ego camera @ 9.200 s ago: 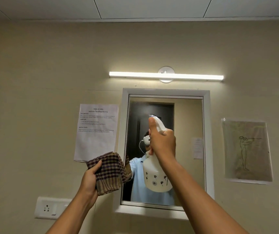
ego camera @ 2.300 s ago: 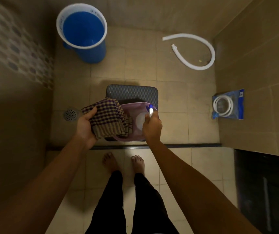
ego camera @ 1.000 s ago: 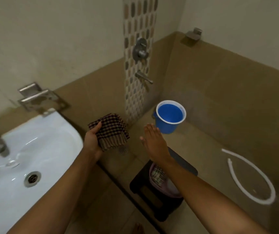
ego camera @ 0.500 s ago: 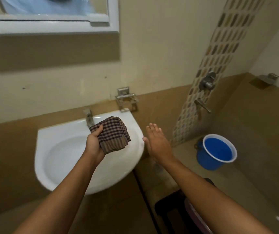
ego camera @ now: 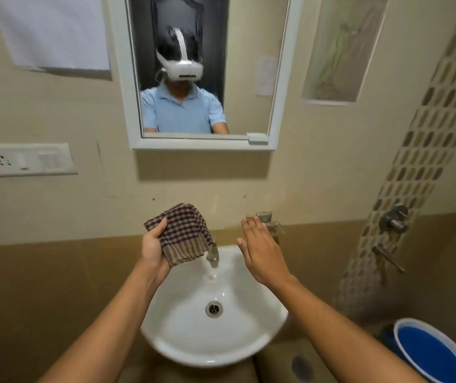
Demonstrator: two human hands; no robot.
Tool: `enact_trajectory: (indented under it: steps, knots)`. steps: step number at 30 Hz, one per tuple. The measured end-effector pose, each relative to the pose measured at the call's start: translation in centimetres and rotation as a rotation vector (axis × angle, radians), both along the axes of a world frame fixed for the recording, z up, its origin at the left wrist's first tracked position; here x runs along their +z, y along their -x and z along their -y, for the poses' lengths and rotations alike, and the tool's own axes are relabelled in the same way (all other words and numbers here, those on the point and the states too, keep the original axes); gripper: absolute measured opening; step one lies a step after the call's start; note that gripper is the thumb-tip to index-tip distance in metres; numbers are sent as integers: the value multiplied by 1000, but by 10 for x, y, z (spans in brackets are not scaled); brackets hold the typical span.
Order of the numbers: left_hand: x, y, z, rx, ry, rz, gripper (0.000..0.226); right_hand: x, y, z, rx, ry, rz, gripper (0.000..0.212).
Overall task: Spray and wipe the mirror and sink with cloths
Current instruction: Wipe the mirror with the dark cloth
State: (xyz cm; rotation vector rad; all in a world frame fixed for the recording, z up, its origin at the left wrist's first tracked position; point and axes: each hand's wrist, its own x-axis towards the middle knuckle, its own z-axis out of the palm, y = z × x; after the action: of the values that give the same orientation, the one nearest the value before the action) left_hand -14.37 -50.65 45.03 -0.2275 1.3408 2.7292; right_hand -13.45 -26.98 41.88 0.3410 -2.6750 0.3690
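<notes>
A: What are the hands doing?
B: The left hand (ego camera: pixel 153 248) grips a bunched brown-and-purple checked cloth (ego camera: pixel 184 234), thumb curled over it. The right hand (ego camera: pixel 262 251) is empty, fingers straight and together, apart from the cloth.
A: And beneath them?
B: A round white ceramic sink (ego camera: pixel 249 341); the cloth partly hides its metal tap (ego camera: pixel 213 254).
A: Above?
B: A white-framed wall mirror (ego camera: pixel 249 64), well apart from both hands.
A: Anything else around?
B: A white socket plate (ego camera: pixel 23 159) on the left, a blue plastic bucket (ego camera: pixel 431 352) lower right.
</notes>
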Motion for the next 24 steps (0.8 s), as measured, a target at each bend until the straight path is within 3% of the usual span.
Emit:
enact_trajectory:
  steps: [8, 14, 24]
  knots:
    - [84, 24, 13, 134, 19, -180, 36, 93, 42, 12, 78, 44, -207, 68]
    - [152, 50, 0, 260, -50, -319, 35, 165, 93, -7, 140, 98, -386, 60]
    - [259, 89, -30, 663, -106, -510, 26, 284, 163, -41, 196, 81, -643, 57]
